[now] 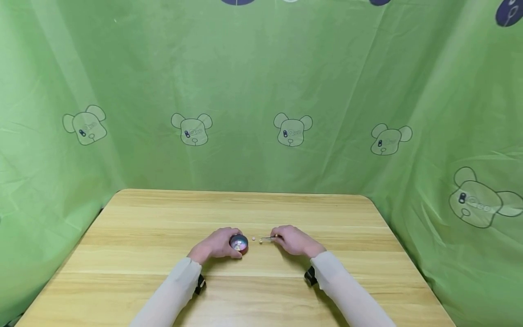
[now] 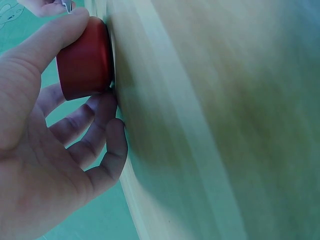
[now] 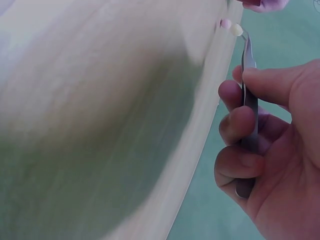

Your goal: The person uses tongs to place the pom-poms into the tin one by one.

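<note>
My left hand [image 1: 218, 244] holds a small round red tin [image 2: 85, 62] upright on the table, thumb on one side and fingers round the other. From above, its dark rim and shiny inside with several small pale and pink pieces show in the head view. My right hand [image 1: 297, 241] grips metal tweezers [image 3: 250, 117] with a bent tip pointing left. At the tip is a pale yellow bead [image 3: 236, 30]; I cannot tell whether the prongs pinch it. A pink bead [image 1: 253, 238] lies between the tin and the tweezers.
The wooden table [image 1: 163, 213] stretches round both hands, its far edge against a green curtain [image 1: 241, 68] printed with bear heads. Dark wrist cameras sit under both forearms, close over the tabletop.
</note>
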A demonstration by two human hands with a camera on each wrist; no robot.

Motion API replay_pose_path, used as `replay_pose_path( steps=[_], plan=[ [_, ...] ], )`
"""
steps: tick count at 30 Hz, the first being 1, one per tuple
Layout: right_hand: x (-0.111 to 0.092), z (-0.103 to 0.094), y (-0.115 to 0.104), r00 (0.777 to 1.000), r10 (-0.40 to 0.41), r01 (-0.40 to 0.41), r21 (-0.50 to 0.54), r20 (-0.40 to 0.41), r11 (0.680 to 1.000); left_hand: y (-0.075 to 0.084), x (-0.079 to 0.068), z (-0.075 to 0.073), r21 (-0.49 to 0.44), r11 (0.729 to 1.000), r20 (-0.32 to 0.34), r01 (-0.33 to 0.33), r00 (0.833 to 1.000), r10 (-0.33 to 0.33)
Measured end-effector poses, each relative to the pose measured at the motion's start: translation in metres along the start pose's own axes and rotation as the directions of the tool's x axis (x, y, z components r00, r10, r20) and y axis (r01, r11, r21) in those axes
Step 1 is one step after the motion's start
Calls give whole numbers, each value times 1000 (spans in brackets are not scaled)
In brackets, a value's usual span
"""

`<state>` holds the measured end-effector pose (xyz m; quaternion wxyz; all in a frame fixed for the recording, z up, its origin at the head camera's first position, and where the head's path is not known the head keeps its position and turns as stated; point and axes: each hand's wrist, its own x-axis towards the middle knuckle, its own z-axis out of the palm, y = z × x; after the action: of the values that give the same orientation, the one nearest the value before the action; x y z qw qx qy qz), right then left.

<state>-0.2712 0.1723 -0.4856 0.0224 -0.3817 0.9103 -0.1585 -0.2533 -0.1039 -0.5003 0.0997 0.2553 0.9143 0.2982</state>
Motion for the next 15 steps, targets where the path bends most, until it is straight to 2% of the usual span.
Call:
replay_pose_path(
  steps=[9, 15],
  plan=[
    [-5, -4, 3, 1000, 14, -13, 52, -17, 999, 0, 1, 1, 10, 1000, 2, 7, 1000, -7],
    [-7, -5, 6, 999, 40, -39, 48, -13, 998, -1, 1, 1, 9, 1000, 0, 6, 1000, -6]
  ],
)
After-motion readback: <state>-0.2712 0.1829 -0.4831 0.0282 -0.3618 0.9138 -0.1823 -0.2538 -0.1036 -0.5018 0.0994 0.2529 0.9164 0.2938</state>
